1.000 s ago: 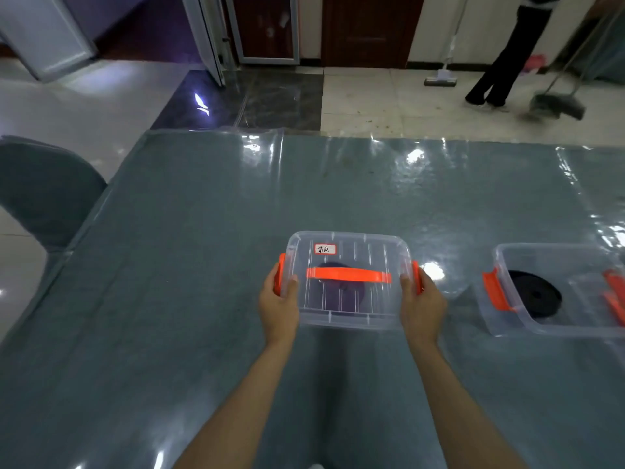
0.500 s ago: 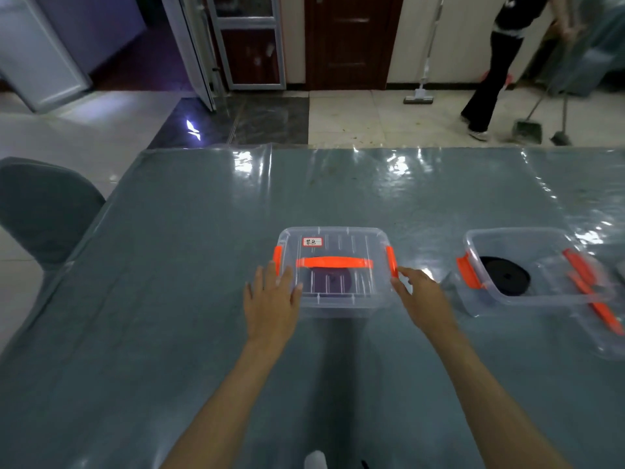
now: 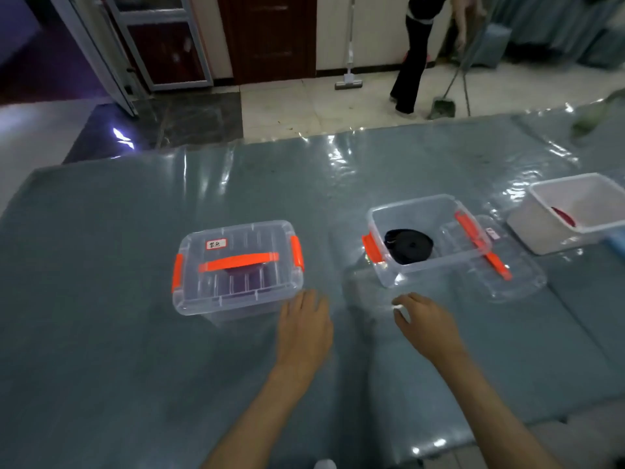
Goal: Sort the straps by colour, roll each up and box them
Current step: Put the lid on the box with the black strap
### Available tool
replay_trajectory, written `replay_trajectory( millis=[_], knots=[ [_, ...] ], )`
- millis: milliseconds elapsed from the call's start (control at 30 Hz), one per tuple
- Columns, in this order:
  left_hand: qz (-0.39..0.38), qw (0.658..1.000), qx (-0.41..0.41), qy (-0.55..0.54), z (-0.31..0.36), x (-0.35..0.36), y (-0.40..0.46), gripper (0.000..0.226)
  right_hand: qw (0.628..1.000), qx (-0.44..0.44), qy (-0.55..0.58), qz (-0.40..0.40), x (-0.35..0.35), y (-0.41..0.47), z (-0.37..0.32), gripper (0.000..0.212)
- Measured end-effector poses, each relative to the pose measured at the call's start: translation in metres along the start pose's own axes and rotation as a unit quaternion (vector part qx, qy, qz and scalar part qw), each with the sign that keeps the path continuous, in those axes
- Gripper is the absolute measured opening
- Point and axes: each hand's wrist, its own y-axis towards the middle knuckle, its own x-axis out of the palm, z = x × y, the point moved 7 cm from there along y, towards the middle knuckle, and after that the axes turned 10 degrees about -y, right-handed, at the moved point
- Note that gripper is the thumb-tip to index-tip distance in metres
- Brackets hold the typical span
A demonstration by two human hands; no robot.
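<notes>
Three containers stand on the counter (image 3: 101,252), which is covered with a glossy clear sheet. Furthest left is a closed clear box (image 3: 236,269) with an orange handle (image 3: 238,262) across its lid, orange latches at both ends and a small white label (image 3: 216,244) near its far left corner; a dark purple strap roll (image 3: 245,277) shows dimly through the plastic. Just right of that box's near corner the left hand (image 3: 304,330) hovers palm down over the counter, fingers straight and loosely together, holding nothing and not touching the box. Beside it the right hand (image 3: 427,328) is also empty, its fingers loosely curled and blurred, near the front of the next container but apart from it. That one is an open clear box (image 3: 426,238) with an orange latch on its left end and a rolled black strap (image 3: 408,246) lying flat on its floor. Its clear lid (image 3: 497,262), with an orange handle, leans against the box's right side and rests on the counter. Further right, at the frame's edge, sits a white tub (image 3: 575,214) with something dark red (image 3: 563,216) inside, too little of it visible to tell what. Beyond the counter a person in dark trousers (image 3: 414,59) stands on the tiled floor with a broom (image 3: 443,106), and a mop (image 3: 349,55) leans against the wall.
</notes>
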Motion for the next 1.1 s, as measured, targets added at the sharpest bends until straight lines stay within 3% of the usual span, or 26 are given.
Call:
replay_trajectory(
  millis=[100, 267, 433, 567, 633, 767, 900, 1100],
  knots=[
    [-0.01, 1.0, 0.01, 0.006, 0.051, 0.03, 0.03, 0.027, 1.0, 0.003, 0.0, -0.016, 0.004, 0.013, 0.063, 0.024],
    [0.051, 0.998, -0.022, -0.027, 0.122, 0.066, 0.088, 0.048, 0.998, -0.006, 0.021, -0.052, 0.008, 0.042, 0.168, 0.025],
    [0.047, 0.983, -0.144, -0.107, 0.144, 0.106, 0.141, 0.081, 0.995, -0.007, 0.009, -0.101, 0.015, 0.081, 0.255, 0.028],
    [0.049, 0.945, -0.244, -0.211, 0.145, 0.132, 0.153, 0.108, 0.991, 0.03, 0.04, -0.126, 0.026, 0.12, 0.308, 0.044],
    [0.079, 0.931, -0.247, -0.258, 0.142, 0.135, 0.155, 0.115, 0.988, 0.059, 0.061, -0.126, 0.035, 0.139, 0.33, 0.052],
    [0.095, 0.924, -0.215, -0.301, 0.136, 0.135, 0.159, 0.117, 0.983, 0.104, 0.103, -0.113, 0.05, 0.169, 0.353, 0.028],
    [0.126, 0.923, -0.179, -0.318, 0.135, 0.135, 0.162, 0.113, 0.983, 0.117, 0.127, -0.067, 0.053, 0.19, 0.352, 0.021],
    [0.126, 0.929, -0.163, -0.306, 0.136, 0.13, 0.163, 0.113, 0.978, 0.123, 0.135, -0.105, 0.051, 0.215, 0.365, 0.018]
  ],
)
